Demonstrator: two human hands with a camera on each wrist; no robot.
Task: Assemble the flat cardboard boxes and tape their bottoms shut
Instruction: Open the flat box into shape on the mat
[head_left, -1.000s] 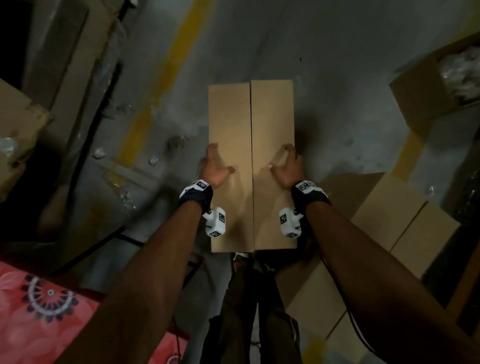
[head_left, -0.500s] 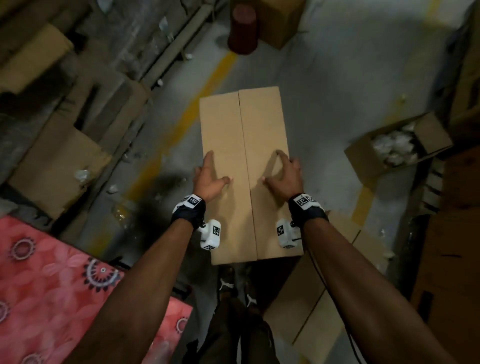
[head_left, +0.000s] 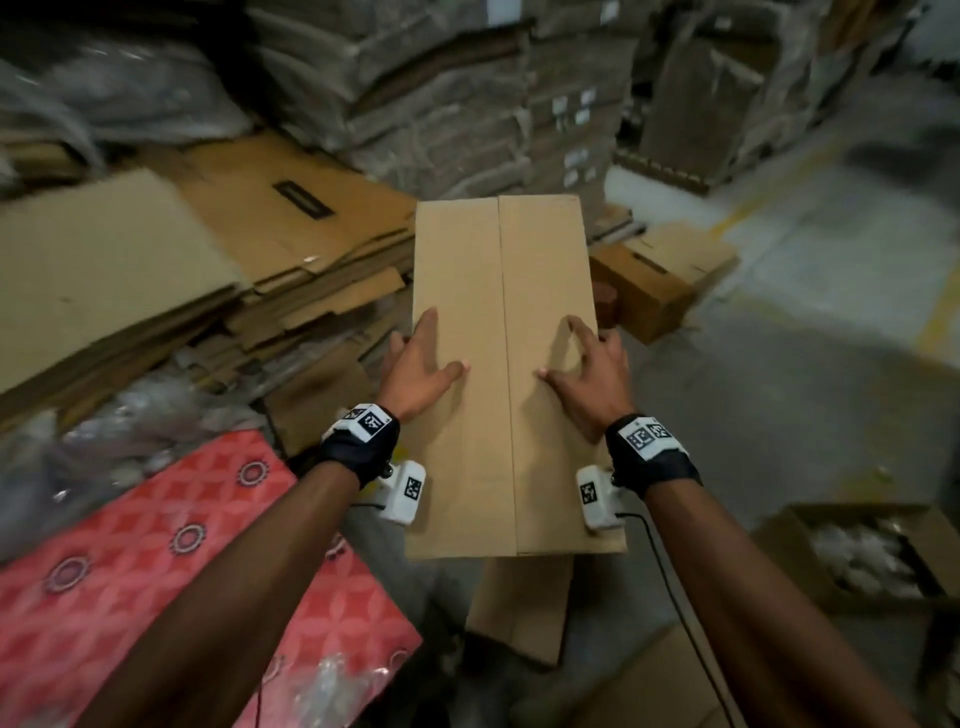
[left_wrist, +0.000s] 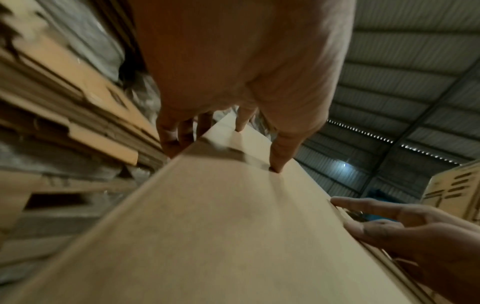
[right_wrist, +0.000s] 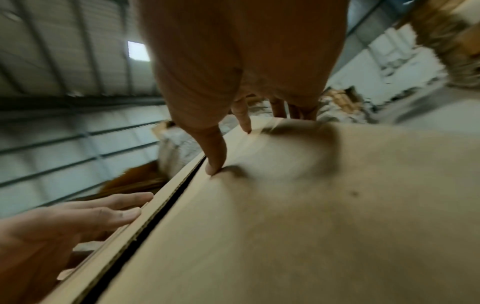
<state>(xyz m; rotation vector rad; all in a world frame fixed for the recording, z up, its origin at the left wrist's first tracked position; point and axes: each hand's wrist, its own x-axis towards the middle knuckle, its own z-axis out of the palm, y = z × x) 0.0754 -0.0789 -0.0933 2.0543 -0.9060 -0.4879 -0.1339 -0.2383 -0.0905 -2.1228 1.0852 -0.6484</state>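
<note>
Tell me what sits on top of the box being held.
On the cardboard box, only the left hand and right hand rest, thumbs beside the untaped centre seam. No tape visible. Its inside and underside are hidden.

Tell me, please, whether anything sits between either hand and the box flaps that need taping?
Nothing visible does. The left hand and right hand already hold the box directly, thumbs on the closed flaps either side of the seam. No tape shows on it.
</note>
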